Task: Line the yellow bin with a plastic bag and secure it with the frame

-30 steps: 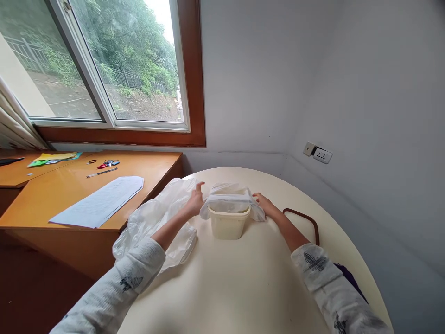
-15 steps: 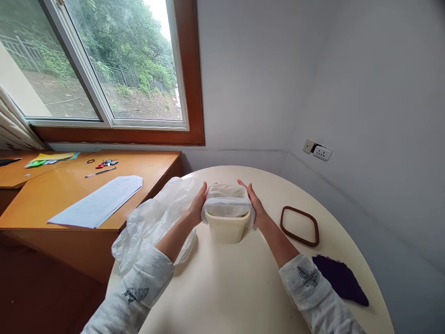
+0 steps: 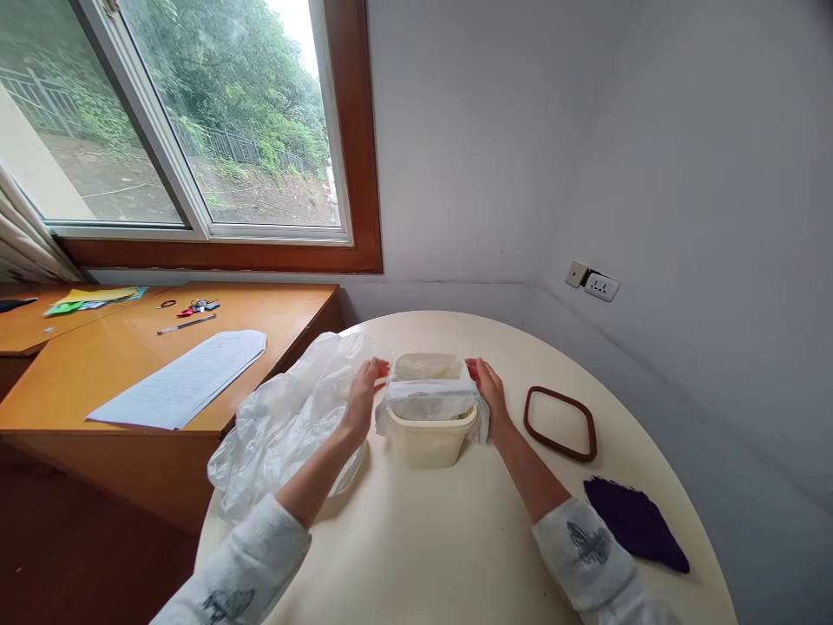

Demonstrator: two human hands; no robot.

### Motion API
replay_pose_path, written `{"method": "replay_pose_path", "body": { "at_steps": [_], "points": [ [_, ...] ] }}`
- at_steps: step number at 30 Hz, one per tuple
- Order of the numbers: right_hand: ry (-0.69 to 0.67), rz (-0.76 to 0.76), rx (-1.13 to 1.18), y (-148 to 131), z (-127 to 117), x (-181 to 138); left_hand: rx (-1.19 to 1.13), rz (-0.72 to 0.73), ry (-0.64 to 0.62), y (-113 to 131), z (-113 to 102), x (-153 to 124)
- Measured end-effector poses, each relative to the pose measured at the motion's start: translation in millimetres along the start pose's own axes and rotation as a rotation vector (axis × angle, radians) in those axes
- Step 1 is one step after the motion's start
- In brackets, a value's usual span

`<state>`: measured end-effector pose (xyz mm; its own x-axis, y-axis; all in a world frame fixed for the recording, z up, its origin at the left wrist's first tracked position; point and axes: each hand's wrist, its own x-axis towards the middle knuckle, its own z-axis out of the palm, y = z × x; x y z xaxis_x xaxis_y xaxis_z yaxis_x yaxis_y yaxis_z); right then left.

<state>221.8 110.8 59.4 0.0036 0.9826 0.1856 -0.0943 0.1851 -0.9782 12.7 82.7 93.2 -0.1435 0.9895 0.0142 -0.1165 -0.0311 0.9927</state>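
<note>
A small cream plastic bin (image 3: 429, 448) stands upright on the round table. A thin white plastic bag (image 3: 432, 391) lies inside it and over its far rim and sides, while the near rim is bare. My left hand (image 3: 365, 392) is at the bag's far left edge, fingers bent in and closed on the plastic. On the opposite side, my right hand (image 3: 489, 391) has its fingertips curled onto the bag's far right edge. Loose bag plastic hangs beside both hands. The bin's far side is hidden by the bag.
A large crumpled clear plastic bag (image 3: 279, 425) lies left of the bin. To the right are a brown rounded frame (image 3: 591, 434) and a dark purple cloth (image 3: 638, 528). A wooden desk (image 3: 286, 304) with papers (image 3: 188, 373) adjoins the table (image 3: 416, 555).
The bin has come slightly toward me. My hands have gone from lying along its sides to curled fingers at the bag's far edges, and the bag's mouth shows wider.
</note>
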Motion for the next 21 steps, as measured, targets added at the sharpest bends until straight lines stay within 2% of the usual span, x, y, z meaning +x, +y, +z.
{"method": "replay_pose_path", "body": {
  "at_steps": [2,5,8,10,12,14,17,19,21],
  "points": [
    [-0.005,-0.046,-0.005,-9.9,-14.8,-4.8,0.105,0.098,-0.053,13.6,-10.8,-10.9],
    [-0.194,-0.094,-0.085,-30.0,-35.2,-18.3,0.401,0.251,-0.279,27.9,-24.3,-27.4],
    [-0.42,0.018,-0.176,-49.2,-44.8,-34.1,0.472,0.305,-0.343,34.1,-29.3,-38.3],
    [-0.491,0.075,-0.193,-58.2,-45.4,-43.0,0.493,0.301,-0.383,36.3,-28.8,-43.3],
    [-0.474,0.038,-0.23,-63.4,-44.6,-49.8,0.546,0.326,-0.406,38.0,-27.5,-48.8],
    [-0.406,-0.044,-0.289,-65.0,-45.0,-55.3,0.65,0.415,-0.376,38.2,-27.1,-55.9],
    [-0.293,-0.163,-0.344,-59.9,-50.3,-63.3,0.833,0.725,-0.377,32.5,-29.5,-67.4],
    [-0.264,-0.228,-0.415,-51.4,-55.3,-69.0,0.924,0.969,-0.455,24.0,-31.9,-73.6],
    [-0.293,-0.291,-0.535,-39.7,-59.0,-74.8,0.986,1.099,-0.539,13.0,-33.8,-77.9]
  ]
}}
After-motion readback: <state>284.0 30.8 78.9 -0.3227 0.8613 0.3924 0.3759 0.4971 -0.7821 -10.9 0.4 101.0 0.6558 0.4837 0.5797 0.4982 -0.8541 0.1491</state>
